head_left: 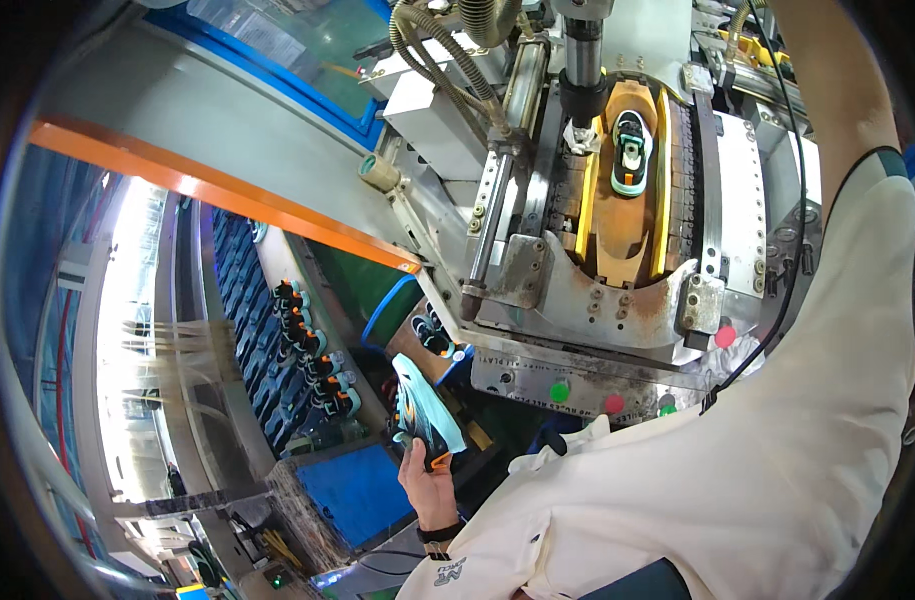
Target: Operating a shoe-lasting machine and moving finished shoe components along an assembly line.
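My left hand (pixel 432 490) is closed around the heel end of a sports shoe (pixel 425 405), which has a light turquoise sole and black and orange parts. The shoe is tilted, its sole side toward me, beside the front of a metal press machine (pixel 537 365). Another shoe (pixel 630 160), dark with a white and turquoise rim, lies in the machine on a brown pad between two yellow strips. My right arm (pixel 827 90) reaches up along the right side of the machine; the hand itself is beyond the top of the picture.
At left, several black and orange shoes (pixel 312 350) stand in a row beside a blue-lined conveyor (pixel 252 310). A dark shoe (pixel 432 335) rests in a blue-rimmed holder. An orange bar (pixel 227 195) crosses the upper left. Green and red buttons (pixel 559 392) line the machine's front.
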Tool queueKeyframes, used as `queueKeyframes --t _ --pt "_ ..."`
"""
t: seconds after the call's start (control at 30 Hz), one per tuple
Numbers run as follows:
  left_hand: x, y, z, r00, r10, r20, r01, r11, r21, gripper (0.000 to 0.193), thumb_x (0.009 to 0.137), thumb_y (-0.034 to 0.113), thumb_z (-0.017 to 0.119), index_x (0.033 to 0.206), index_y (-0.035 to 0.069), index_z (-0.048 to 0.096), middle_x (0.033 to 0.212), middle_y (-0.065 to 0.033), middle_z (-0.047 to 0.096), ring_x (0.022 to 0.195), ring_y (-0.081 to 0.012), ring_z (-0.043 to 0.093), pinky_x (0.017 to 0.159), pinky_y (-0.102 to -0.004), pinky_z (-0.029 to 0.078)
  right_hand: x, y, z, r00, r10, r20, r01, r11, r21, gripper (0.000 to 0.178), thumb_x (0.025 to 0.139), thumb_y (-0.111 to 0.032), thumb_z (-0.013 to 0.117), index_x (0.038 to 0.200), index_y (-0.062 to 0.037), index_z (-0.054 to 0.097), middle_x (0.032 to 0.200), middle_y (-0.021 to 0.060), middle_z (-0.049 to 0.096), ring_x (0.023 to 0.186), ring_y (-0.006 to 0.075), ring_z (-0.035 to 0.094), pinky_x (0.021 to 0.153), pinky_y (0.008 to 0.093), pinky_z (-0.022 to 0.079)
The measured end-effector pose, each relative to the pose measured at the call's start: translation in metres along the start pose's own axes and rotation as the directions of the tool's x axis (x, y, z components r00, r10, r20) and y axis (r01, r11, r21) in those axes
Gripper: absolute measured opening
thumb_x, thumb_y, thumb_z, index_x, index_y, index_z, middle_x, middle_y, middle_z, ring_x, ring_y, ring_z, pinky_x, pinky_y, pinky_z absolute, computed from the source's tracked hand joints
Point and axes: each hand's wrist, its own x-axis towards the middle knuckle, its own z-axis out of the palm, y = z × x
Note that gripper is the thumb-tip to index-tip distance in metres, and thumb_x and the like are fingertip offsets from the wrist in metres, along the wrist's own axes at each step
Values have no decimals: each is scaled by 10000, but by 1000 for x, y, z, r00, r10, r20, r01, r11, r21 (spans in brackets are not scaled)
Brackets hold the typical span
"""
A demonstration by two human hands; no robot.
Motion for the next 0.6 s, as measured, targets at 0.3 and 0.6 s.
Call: queueKeyframes --t 0.3,0.6 --pt "-22 -7 -9 996 -8 92 13 999 -49 214 931 119 606 1099 -15 592 1042 -94 664 941 -196 656 805 -361 537 -203 -47 -40 967 212 141 -229 966 117 282 960 -240 530 1139 -56 646 1037 173 682 898 213 634 747 331 516" --pt "-31 -24 -9 992 -101 77 108 990 -92 212 926 121 621 1088 -15 610 1033 -90 656 912 -197 634 789 -351 512 -173 -78 32 977 129 169 -146 985 91 482 760 -297 753 1136 -21 630 956 106 688 824 159 647 711 293 524"
